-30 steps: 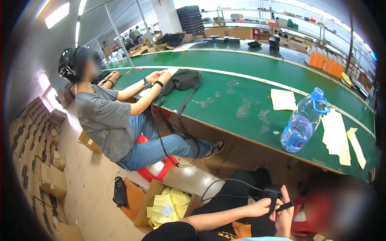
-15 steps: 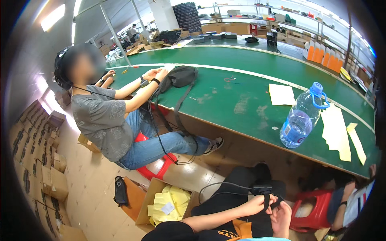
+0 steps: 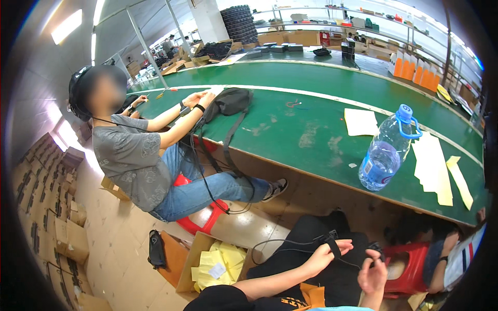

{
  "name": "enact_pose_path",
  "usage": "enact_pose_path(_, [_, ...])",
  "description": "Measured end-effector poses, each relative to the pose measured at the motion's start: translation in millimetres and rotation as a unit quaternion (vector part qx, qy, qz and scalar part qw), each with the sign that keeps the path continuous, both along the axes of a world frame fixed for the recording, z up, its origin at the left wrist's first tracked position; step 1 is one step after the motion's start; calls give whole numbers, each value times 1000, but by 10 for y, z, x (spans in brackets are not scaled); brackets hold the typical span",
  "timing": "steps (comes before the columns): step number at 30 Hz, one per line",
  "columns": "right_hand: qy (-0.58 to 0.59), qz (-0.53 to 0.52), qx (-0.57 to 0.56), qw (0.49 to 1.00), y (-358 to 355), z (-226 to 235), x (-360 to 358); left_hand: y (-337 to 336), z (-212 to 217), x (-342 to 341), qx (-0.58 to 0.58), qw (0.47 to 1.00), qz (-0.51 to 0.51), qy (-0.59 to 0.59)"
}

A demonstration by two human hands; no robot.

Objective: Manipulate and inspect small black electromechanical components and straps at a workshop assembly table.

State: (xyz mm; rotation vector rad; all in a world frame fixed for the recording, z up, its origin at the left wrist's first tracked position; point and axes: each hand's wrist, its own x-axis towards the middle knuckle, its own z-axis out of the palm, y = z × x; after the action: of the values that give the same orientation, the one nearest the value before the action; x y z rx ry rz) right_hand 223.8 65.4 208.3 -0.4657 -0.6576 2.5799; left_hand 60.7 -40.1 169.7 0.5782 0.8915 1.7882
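Observation:
My left hand (image 3: 328, 253) is over my dark-trousered lap, fingers stretched toward the right. A black strap (image 3: 333, 245) loops around it, with a small black device (image 3: 327, 237) on its far side. From there a thin black cable (image 3: 270, 241) curves off to the left. Raised a little apart, my right hand (image 3: 372, 276) has its fingers bent and spread. Close behind its fingertips sits a small black object (image 3: 375, 250); whether it is strapped on or merely touched, I cannot tell. Another thin cable runs between the hands.
A green table (image 3: 290, 132) holds a water bottle (image 3: 386, 153), yellow paper sheets (image 3: 361, 122) and a black bag (image 3: 232, 101). On the left a person (image 3: 132, 160) sits on a red stool (image 3: 207, 220). A carton (image 3: 192, 269) of yellow paper and another red stool (image 3: 407, 267) flank me.
My hands have moved apart: the right went to the right and its fingers spread, while the left shifted slightly left and its fingers straightened. The seated person has hardly moved.

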Motion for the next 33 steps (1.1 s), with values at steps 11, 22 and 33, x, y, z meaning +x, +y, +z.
enact_pose_path(11, [-175, 128, 150, 964, -168, -65, -205, -151, -133, 206, -22, 873, -64, 483])
enact_pose_path(22, [-181, 12, 151, 972, -127, -46, -149, -258, -25, 312, -135, 959, -4, -249])
enact_pose_path(33, [-102, 285, 346, 888, -123, -127, -168, -277, 146, 270, 109, 880, -209, -412])
